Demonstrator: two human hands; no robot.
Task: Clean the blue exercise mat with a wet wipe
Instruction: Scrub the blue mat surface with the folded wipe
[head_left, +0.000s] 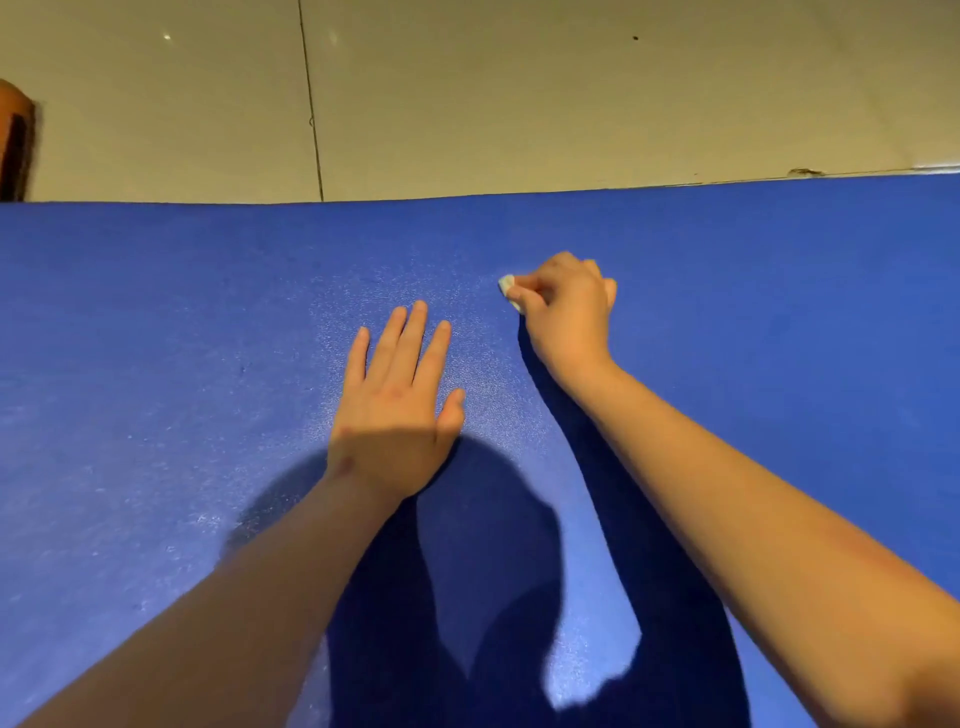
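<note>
The blue exercise mat (182, 312) lies flat on the floor and fills the lower part of the view. Its long axis seems to run from 9 o'clock to 3 o'clock, and its far edge is at 12 o'clock. The wet wipe (508, 291) is on the mat a little right of the middle, bunched small. Only a white corner shows, at the 9 o'clock side of the right hand (566, 312), whose fingers are curled around it and press it down on the mat.

The left hand (397, 410) is at about 8 o'clock from the wipe, near but apart. It holds nothing; its fingers are straight and lie flat on the mat, I think to keep the mat in place.

The right hand is the nearer one to the wipe. A stroke can go toward 3 o'clock freely, while toward 8 o'clock the left hand is in the way. Beyond the far edge are pale floor tiles (467, 93)
</note>
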